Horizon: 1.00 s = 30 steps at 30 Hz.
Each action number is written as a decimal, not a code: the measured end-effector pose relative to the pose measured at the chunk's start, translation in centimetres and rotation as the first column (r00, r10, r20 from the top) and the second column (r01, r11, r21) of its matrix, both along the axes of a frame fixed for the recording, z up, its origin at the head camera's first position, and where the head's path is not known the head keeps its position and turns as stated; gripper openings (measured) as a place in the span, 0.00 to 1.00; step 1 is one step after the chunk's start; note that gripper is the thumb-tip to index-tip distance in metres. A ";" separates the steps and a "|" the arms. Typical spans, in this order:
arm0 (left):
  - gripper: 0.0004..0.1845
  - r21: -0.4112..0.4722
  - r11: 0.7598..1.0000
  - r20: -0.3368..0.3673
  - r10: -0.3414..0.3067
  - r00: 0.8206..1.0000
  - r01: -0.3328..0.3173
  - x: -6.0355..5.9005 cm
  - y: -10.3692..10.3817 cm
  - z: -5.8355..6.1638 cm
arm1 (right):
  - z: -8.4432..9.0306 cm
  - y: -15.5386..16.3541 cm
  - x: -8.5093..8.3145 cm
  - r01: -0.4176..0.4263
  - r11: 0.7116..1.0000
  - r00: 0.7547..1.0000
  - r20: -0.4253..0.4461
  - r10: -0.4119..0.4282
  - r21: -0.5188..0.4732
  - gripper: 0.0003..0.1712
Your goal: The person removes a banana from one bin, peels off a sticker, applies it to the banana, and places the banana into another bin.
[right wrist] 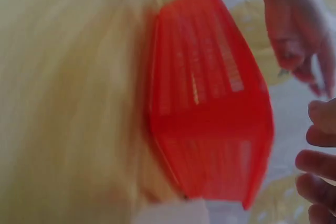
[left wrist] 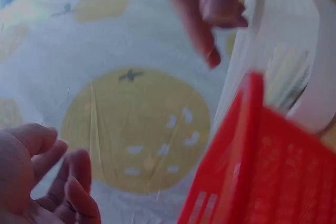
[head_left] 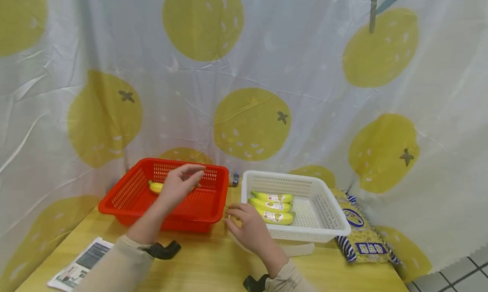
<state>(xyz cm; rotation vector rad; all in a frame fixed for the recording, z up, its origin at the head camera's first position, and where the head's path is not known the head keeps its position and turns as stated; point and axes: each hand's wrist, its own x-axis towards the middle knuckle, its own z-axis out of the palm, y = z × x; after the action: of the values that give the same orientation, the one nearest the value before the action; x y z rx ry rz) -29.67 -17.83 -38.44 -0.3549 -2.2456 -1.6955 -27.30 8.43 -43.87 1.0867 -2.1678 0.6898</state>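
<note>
My left hand (head_left: 179,186) hovers over the red basket (head_left: 131,216), its fingers loosely bent and nothing between them. Behind the wrist, a yellow banana (head_left: 155,187) lies in that basket, partly hidden. My right hand (head_left: 248,226) is between the two baskets, at the left edge of the white basket (head_left: 331,232). Its fingers are relaxed and apart, and no thing shows in them in the right wrist view, where the fingers (right wrist: 315,166) appear at the right edge. Three labelled bananas (head_left: 272,206) lie side by side in the white basket's left part.
A white strip (head_left: 297,249) lies on the wooden table before the white basket. To the right is a yellow packet (head_left: 362,232) with striped ends. A printed sheet (head_left: 81,264) lies at the front left. A lemon-print curtain (head_left: 320,127) hangs behind the table.
</note>
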 end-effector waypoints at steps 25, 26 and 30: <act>0.37 -0.675 0.729 0.291 0.120 0.949 0.115 -6.8 -13.9 -6.0 | -1.9 -3.5 0.4 0.070 0.998 0.989 -0.127 -0.070 -0.006 0.09; 0.37 -0.680 0.725 0.288 0.123 0.950 0.112 -6.7 -13.7 -5.9 | -2.0 -3.5 0.4 0.074 0.997 0.990 -0.122 -0.074 -0.006 0.09; 0.33 -0.712 0.698 0.259 0.150 0.954 0.084 -6.3 -13.3 -5.5 | -2.1 -3.5 0.4 0.080 0.997 0.992 -0.100 -0.080 -0.005 0.10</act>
<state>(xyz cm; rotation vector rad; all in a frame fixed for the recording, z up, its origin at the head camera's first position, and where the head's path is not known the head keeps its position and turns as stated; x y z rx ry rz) -35.93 -31.09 -43.90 -0.2173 -3.0671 -0.7904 -26.94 4.88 -45.98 1.0059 -2.1132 0.5879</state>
